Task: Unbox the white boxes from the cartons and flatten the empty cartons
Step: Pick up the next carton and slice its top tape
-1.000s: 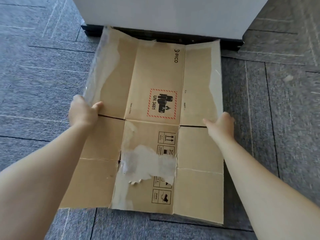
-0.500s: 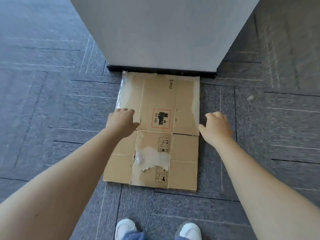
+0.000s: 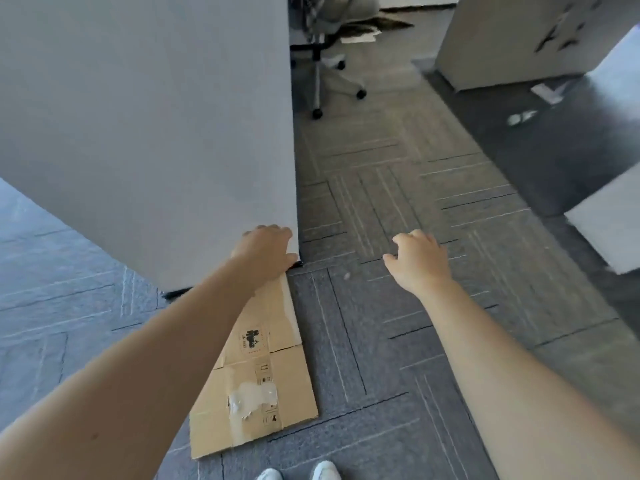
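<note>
Floor: grey carpet tiles (image 3: 381, 341) with thin line patterns run under you; they look lighter further away on the right.
Pillar: a wide white pillar (image 3: 145, 133) stands on the far left, with a dark strip along its foot.
Background: an office chair (image 3: 332, 39) on wheels stands far behind the pillar, and a pale cabinet (image 3: 512, 39) is at the far right; both are blurred.
Carton: the flattened brown carton (image 3: 256, 386) lies flat on the floor, near you and a little left of centre. Its far end touches the foot of the pillar, its near end points to your feet. It shows a small warning label, some printed symbols and a patch of torn clear tape.
Left hand: your left hand (image 3: 265, 252) is over the far end of the carton, at the corner of the pillar. The fingers are loosely bent and hold nothing; I cannot tell if they touch the pillar.
Right hand: your right hand (image 3: 419, 263) is in the air above the bare carpet, right of the carton and apart from it. The fingers are relaxed, a little curled, and hold nothing.
Shoes: the tips of your white shoes (image 3: 298, 472) show at the near edge.
</note>
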